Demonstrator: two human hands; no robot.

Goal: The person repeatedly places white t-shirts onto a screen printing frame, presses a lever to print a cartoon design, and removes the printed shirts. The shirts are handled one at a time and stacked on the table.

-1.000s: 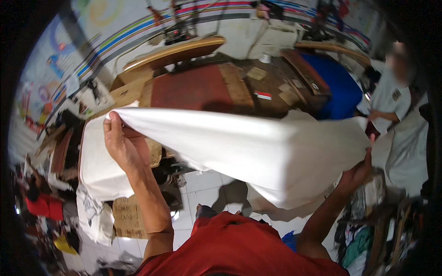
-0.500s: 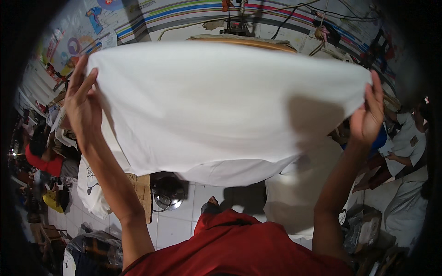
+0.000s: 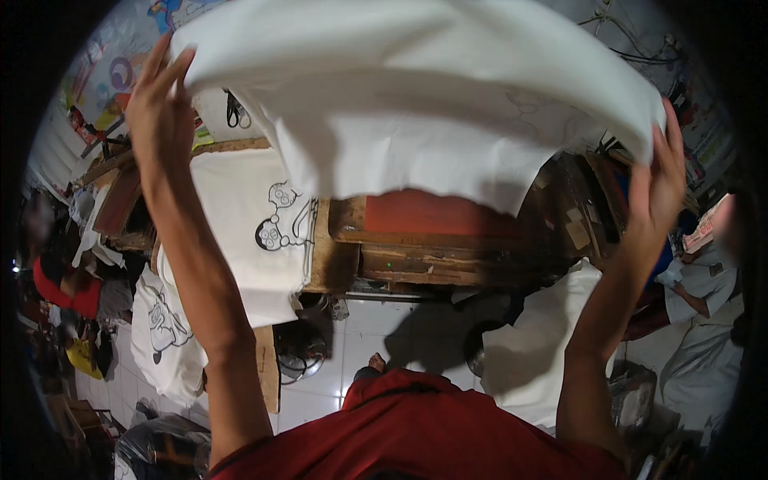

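Lifted higher since half a second ago: white cloth [image 3: 416,88] now spread overhead, wooden table [image 3: 416,256] with red top uncovered beneath; left hand [image 3: 160,104] pinching left edge, fingers closed on fabric; right hand [image 3: 660,180] gripping right corner likewise; printed white shirt [image 3: 256,232] draped over table's left end; seated person [image 3: 704,280] at right.

Wooden table [image 3: 416,264] close beneath cloth [image 3: 416,88]
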